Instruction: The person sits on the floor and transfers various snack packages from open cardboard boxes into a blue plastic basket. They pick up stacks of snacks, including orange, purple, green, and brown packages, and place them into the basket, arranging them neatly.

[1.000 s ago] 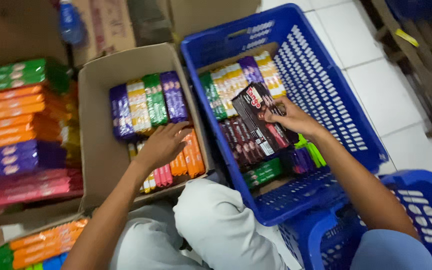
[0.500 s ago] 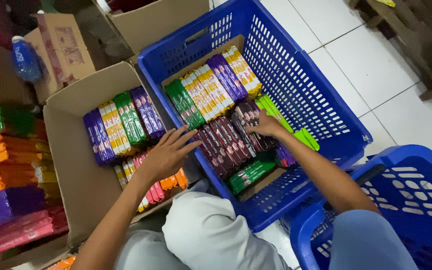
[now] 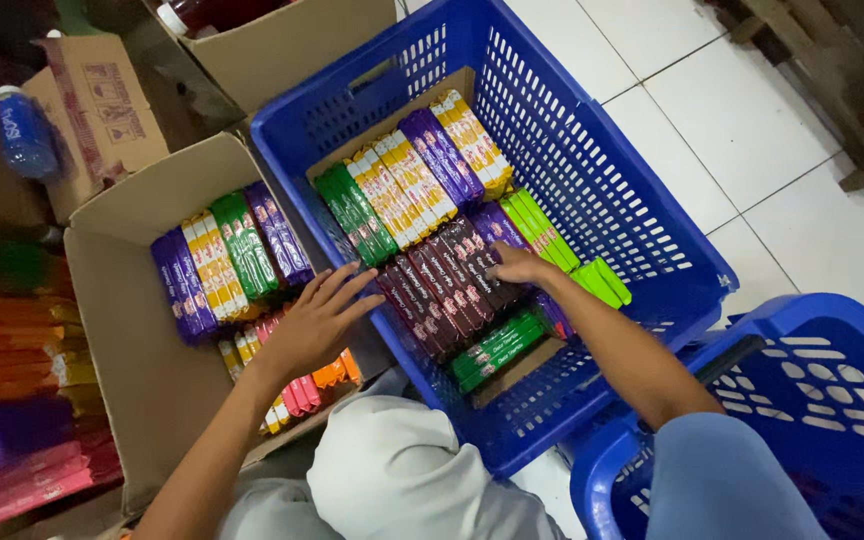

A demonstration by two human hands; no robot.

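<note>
My left hand (image 3: 318,318) hovers with spread fingers over the cardboard box (image 3: 127,330), above red and orange snack packs (image 3: 302,385) and just right of a row of purple, yellow and green packs (image 3: 227,258). It holds nothing. My right hand (image 3: 518,265) rests flat on a row of dark maroon packs (image 3: 442,290) inside the blue plastic basket (image 3: 592,170). That basket also holds green, yellow and purple packs (image 3: 412,180) and bright green packs (image 3: 552,240).
A second blue basket (image 3: 822,400) stands at lower right. Stacks of green, orange, purple and pink packs (image 3: 2,390) fill the left. Another carton (image 3: 272,50) and a printed box with a blue bottle (image 3: 24,130) sit behind. White floor tiles (image 3: 712,120) lie to the right.
The dark pack my right hand held one second ago now lies among the maroon packs in the basket. My left hand shifted right over the box toward the basket.
</note>
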